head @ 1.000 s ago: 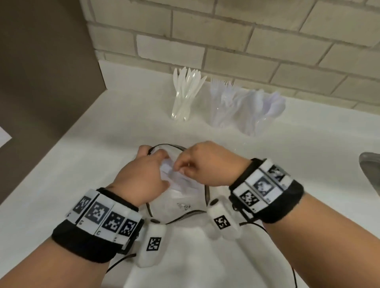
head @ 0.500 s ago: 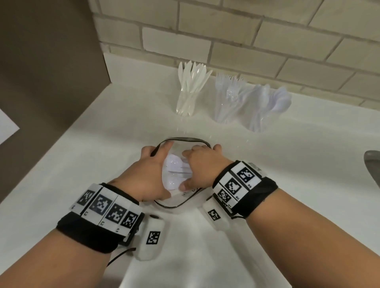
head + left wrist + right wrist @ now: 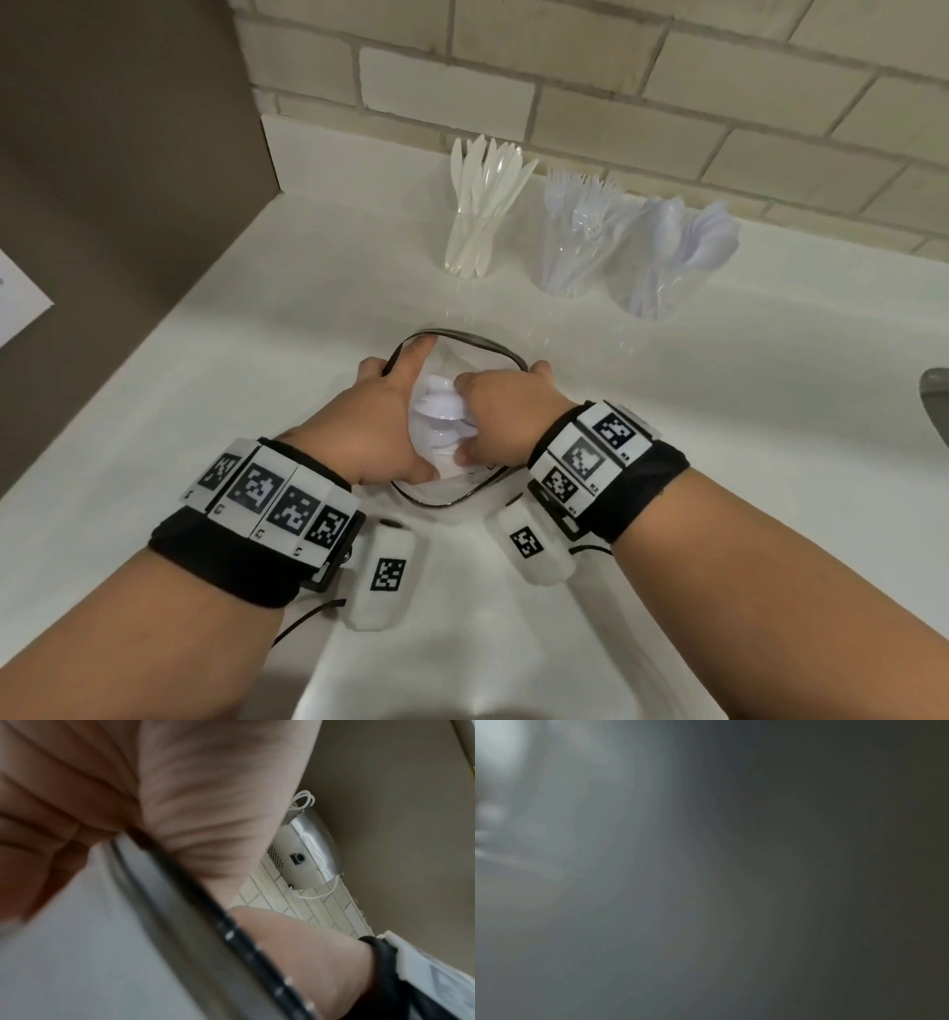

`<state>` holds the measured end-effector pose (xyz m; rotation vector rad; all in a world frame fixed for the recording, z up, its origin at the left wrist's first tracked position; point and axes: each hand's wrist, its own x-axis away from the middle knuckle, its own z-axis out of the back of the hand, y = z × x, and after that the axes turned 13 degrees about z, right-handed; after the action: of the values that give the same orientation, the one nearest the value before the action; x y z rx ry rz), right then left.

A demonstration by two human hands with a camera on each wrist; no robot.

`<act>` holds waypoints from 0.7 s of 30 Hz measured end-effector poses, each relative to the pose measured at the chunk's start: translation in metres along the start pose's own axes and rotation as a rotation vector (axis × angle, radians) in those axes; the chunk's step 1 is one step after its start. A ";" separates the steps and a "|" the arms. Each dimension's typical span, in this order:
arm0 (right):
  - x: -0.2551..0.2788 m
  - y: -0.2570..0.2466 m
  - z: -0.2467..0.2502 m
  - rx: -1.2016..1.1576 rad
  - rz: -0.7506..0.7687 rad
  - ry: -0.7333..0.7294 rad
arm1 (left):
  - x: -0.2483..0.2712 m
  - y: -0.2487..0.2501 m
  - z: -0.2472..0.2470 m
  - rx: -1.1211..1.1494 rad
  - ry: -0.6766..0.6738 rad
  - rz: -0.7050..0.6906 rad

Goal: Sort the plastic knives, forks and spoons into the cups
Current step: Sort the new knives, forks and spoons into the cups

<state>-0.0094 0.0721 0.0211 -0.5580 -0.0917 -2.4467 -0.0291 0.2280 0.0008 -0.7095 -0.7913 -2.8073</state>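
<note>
2 hands work in our clear bag [image 3: 500, 478]: our left hand [image 3: 380, 426] grips its dark rim, our right hand [image 3: 506, 411] curls around white spoons [image 3: 436, 406] inside; 3 filled cups [image 3: 562, 257] stand behind.

White worktop [image 3: 257, 411] carries clear container [image 3: 464, 339] at grip. Beyond grip, three clear cups in row: knives cup [image 3: 470, 246], forks cup [image 3: 570, 267], spoons cup [image 3: 652, 288].
</note>
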 end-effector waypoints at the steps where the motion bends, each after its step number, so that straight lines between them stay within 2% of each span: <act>1: 0.001 0.003 0.001 -0.027 0.006 -0.027 | 0.000 -0.001 0.001 -0.011 0.011 0.004; 5: 0.004 0.011 -0.003 -0.136 0.001 -0.050 | -0.001 -0.008 0.003 -0.047 0.048 0.035; 12: 0.010 0.017 -0.009 -0.350 -0.002 0.059 | 0.000 -0.007 0.010 -0.041 0.059 0.099; 14: 0.012 0.019 -0.010 -0.401 -0.008 0.092 | 0.000 -0.006 0.013 0.028 0.075 0.091; 17: 0.015 0.019 -0.012 -0.470 -0.002 0.127 | 0.002 -0.001 0.015 0.175 0.111 0.005; 21: 0.018 0.020 -0.016 -0.633 -0.037 0.276 | 0.007 0.006 0.016 0.367 0.096 -0.042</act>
<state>-0.0163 0.0424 0.0131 -0.4693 0.8128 -2.5422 -0.0271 0.2309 0.0190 -0.4978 -1.2671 -2.5964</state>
